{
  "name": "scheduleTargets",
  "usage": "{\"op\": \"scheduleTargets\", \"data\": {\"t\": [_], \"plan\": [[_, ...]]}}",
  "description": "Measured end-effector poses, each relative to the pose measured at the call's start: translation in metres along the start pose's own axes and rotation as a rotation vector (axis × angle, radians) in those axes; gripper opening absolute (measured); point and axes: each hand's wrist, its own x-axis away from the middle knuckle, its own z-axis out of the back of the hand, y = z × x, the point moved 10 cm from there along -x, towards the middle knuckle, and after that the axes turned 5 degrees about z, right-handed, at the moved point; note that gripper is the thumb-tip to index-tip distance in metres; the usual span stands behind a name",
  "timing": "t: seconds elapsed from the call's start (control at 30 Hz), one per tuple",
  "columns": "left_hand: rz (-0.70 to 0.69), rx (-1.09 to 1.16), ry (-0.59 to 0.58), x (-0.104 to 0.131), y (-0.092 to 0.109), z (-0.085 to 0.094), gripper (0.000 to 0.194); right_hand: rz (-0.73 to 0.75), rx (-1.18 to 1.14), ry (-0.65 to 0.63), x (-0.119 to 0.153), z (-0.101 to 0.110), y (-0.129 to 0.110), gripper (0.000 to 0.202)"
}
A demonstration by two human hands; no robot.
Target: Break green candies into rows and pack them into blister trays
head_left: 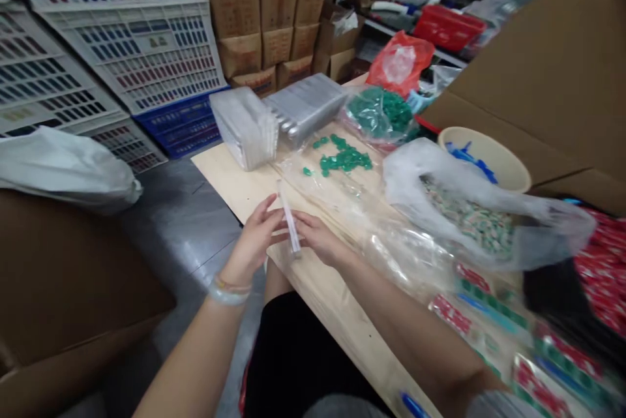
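Left hand [255, 237] and right hand [317, 235] gripped a thin clear case [289, 219] between them, fingers curled at its two sides, above the near edge of the worktop [218, 167]. The case stood nearly edge-on to the view, tilted slightly. Beyond it, loose green pieces [345, 158] lay scattered on clear plastic, with a stack of clear containers [244, 130] and a grey bundle [309, 104] behind. A tied-looking clear bag [379, 113] held more green pieces. To the right, an open white bag [415, 160] held small pieces, beside a cream bowl [519, 173] with blue parts [472, 160] inside.
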Motion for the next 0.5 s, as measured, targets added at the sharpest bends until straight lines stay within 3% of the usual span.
{"op": "scheduleTargets", "data": {"t": [0.13, 0.3, 0.5], "plan": [[0.062, -0.078, 0.031, -0.006, -0.008, 0.004, 0.055, -0.067, -0.074, -0.019, 0.006, 0.003, 0.001, 0.041], [0.049, -0.127, 0.014, -0.011, -0.008, 0.002, 0.061, 0.071, -0.019, 0.029, 0.000, 0.008, -0.015, 0.032], [0.065, -0.118, -0.010, -0.013, -0.008, -0.004, 0.063, 0.022, -0.140, -0.073, -0.001, 0.007, -0.006, 0.033]]}}
